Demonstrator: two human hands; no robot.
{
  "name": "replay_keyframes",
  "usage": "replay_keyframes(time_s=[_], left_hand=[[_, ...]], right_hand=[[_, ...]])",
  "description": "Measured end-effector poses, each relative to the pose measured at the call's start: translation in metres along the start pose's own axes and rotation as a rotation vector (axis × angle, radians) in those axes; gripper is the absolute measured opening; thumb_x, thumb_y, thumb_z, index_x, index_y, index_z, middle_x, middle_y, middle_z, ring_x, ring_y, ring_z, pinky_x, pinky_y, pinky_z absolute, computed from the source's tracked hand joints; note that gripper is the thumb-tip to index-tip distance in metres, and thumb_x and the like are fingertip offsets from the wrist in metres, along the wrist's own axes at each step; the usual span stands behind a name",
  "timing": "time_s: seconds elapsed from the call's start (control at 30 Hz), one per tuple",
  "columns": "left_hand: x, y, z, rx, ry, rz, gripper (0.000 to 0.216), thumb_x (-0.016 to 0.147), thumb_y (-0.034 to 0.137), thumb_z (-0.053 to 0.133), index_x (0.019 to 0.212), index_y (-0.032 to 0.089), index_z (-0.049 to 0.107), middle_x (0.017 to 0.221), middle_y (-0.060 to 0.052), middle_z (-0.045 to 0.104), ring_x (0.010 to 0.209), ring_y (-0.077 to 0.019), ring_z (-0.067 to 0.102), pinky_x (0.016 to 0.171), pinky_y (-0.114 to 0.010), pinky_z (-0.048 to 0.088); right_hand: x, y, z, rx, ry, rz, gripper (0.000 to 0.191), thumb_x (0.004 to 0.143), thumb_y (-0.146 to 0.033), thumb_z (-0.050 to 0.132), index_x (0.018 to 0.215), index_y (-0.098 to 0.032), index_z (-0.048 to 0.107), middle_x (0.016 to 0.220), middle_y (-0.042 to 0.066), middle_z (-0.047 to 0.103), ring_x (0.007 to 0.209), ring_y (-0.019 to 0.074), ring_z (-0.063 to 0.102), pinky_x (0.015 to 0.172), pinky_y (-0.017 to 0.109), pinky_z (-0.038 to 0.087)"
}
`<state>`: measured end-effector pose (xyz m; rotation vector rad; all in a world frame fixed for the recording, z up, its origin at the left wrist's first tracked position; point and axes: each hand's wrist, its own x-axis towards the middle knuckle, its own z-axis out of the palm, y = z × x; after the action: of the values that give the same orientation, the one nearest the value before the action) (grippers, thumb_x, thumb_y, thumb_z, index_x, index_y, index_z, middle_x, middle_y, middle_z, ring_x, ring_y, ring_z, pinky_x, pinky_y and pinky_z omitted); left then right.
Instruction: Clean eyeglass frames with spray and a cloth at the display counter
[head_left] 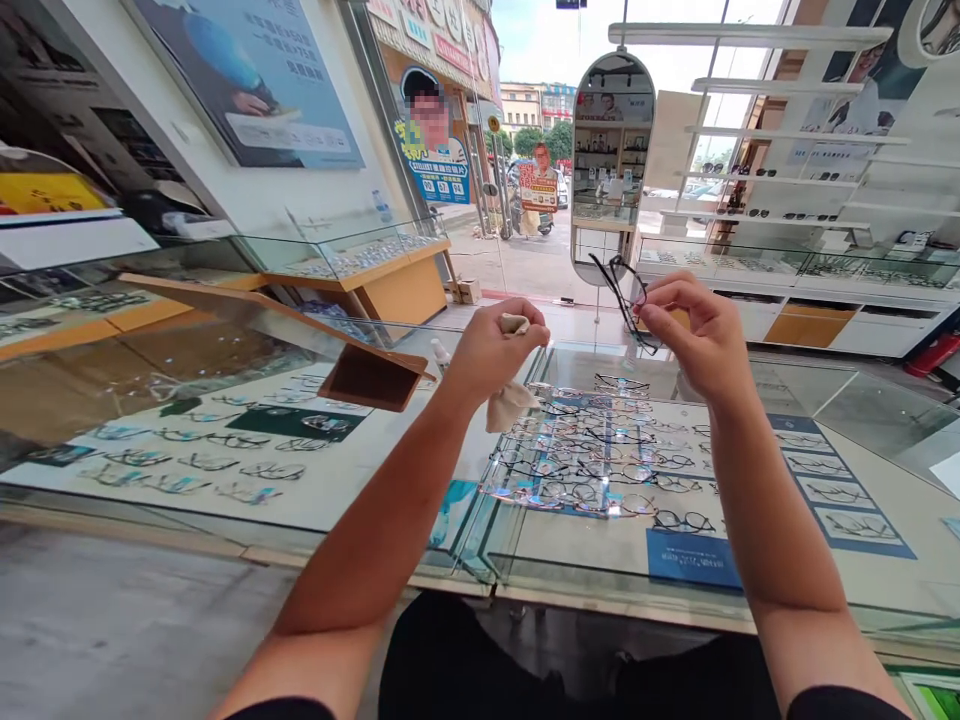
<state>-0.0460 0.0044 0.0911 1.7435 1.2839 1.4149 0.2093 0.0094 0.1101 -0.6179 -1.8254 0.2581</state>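
Note:
Above the glass counter, my left hand (495, 350) is closed around a cream-coloured cloth (510, 405), whose lower end hangs below the fingers. To the right, my right hand (697, 335) pinches a pair of dark-framed eyeglasses (626, 300) by one side, raised in the air with a temple pointing up and left. Under both hands, rows of eyeglasses (592, 440) lie on the counter. A dark pair (684, 521) sits at the front of these rows, by a blue card (694, 560). The cloth and the held glasses are apart.
A brown tilted stand (375, 377) and a small white bottle (440, 352) are on the counter left of my left hand. More frames lie inside the left glass case (187, 480). Beyond the counter stand an oval mirror (611, 160) and further display cases (397, 265).

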Motion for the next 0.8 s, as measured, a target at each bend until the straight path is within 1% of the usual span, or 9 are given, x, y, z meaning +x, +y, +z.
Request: replay_keyframes(time_s=[0.1, 0.2, 0.3, 0.37, 0.47, 0.53, 0.63, 0.73, 0.8], left_hand=[[-0.016, -0.039, -0.029, 0.225, 0.127, -0.031, 0.015, 0.071, 0.036, 0.064, 0.073, 0.021, 0.063, 0.065, 0.002, 0.062, 0.061, -0.0136, 0.049, 0.057, -0.025, 0.035], [-0.046, -0.088, -0.053, 0.397, 0.181, -0.147, 0.015, 0.073, 0.036, 0.062, 0.071, 0.021, 0.063, 0.061, 0.002, 0.06, 0.061, -0.0161, 0.052, 0.06, -0.027, 0.037], [-0.078, -0.132, -0.068, 0.565, 0.16, -0.301, 0.014, 0.081, 0.034, 0.059, 0.077, 0.022, 0.064, 0.069, -0.001, 0.067, 0.07, -0.0205, 0.063, 0.065, -0.029, 0.041], [-0.092, -0.152, -0.07, 0.738, 0.11, -0.376, 0.013, 0.086, 0.032, 0.058, 0.081, 0.022, 0.066, 0.073, -0.004, 0.071, 0.077, -0.0244, 0.068, 0.067, -0.03, 0.041], [-0.099, -0.166, -0.064, 0.928, 0.016, -0.392, 0.016, 0.093, 0.03, 0.056, 0.091, 0.022, 0.07, 0.088, -0.009, 0.078, 0.089, -0.029, 0.073, 0.068, -0.032, 0.04], [-0.097, -0.168, -0.058, 1.001, -0.027, -0.383, 0.018, 0.097, 0.031, 0.056, 0.097, 0.022, 0.072, 0.096, -0.01, 0.08, 0.095, -0.0309, 0.075, 0.068, -0.032, 0.04], [-0.092, -0.169, -0.053, 1.06, -0.062, -0.38, 0.02, 0.1, 0.032, 0.055, 0.102, 0.021, 0.072, 0.1, -0.012, 0.081, 0.097, -0.0323, 0.075, 0.066, -0.033, 0.038], [-0.091, -0.171, -0.053, 1.07, -0.079, -0.368, 0.02, 0.1, 0.032, 0.055, 0.104, 0.021, 0.072, 0.102, -0.012, 0.081, 0.098, -0.0321, 0.076, 0.067, -0.033, 0.039], [-0.092, -0.172, -0.053, 1.071, -0.09, -0.362, 0.02, 0.1, 0.033, 0.056, 0.106, 0.021, 0.071, 0.104, -0.012, 0.081, 0.098, -0.0319, 0.076, 0.067, -0.033, 0.04]], right_hand=[[-0.001, 0.023, 0.01, -0.079, -0.082, 0.108, 0.014, 0.094, -0.037, 0.073, 0.09, -0.023, 0.074, 0.097, 0.002, 0.074, 0.098, 0.0211, 0.064, 0.093, 0.041, 0.048], [-0.006, 0.049, 0.03, -0.234, -0.182, 0.192, 0.013, 0.093, -0.033, 0.073, 0.086, -0.022, 0.074, 0.096, 0.004, 0.074, 0.102, 0.0244, 0.063, 0.096, 0.041, 0.045], [-0.006, 0.073, 0.057, -0.459, -0.349, 0.298, 0.014, 0.098, -0.03, 0.068, 0.092, -0.019, 0.076, 0.104, 0.008, 0.076, 0.106, 0.0264, 0.062, 0.096, 0.039, 0.044], [0.0, 0.087, 0.077, -0.641, -0.497, 0.354, 0.02, 0.104, -0.029, 0.061, 0.103, -0.019, 0.077, 0.113, 0.01, 0.076, 0.111, 0.0276, 0.061, 0.097, 0.038, 0.042], [0.014, 0.108, 0.106, -0.745, -0.591, 0.378, 0.023, 0.105, -0.024, 0.057, 0.108, -0.015, 0.078, 0.123, 0.015, 0.076, 0.122, 0.0319, 0.058, 0.104, 0.042, 0.038], [0.022, 0.121, 0.121, -0.783, -0.626, 0.382, 0.026, 0.105, -0.02, 0.055, 0.11, -0.012, 0.079, 0.128, 0.019, 0.075, 0.128, 0.0345, 0.055, 0.109, 0.046, 0.036], [0.026, 0.139, 0.137, -0.831, -0.703, 0.387, 0.027, 0.105, -0.018, 0.054, 0.114, -0.008, 0.078, 0.133, 0.022, 0.073, 0.134, 0.0352, 0.054, 0.114, 0.048, 0.036], [0.02, 0.151, 0.148, -0.87, -0.783, 0.392, 0.024, 0.107, -0.027, 0.061, 0.116, -0.011, 0.076, 0.132, 0.017, 0.072, 0.134, 0.0312, 0.057, 0.118, 0.05, 0.041], [0.013, 0.156, 0.153, -0.889, -0.83, 0.389, 0.028, 0.106, -0.038, 0.066, 0.119, -0.015, 0.074, 0.133, 0.012, 0.07, 0.133, 0.0284, 0.06, 0.118, 0.052, 0.045]])
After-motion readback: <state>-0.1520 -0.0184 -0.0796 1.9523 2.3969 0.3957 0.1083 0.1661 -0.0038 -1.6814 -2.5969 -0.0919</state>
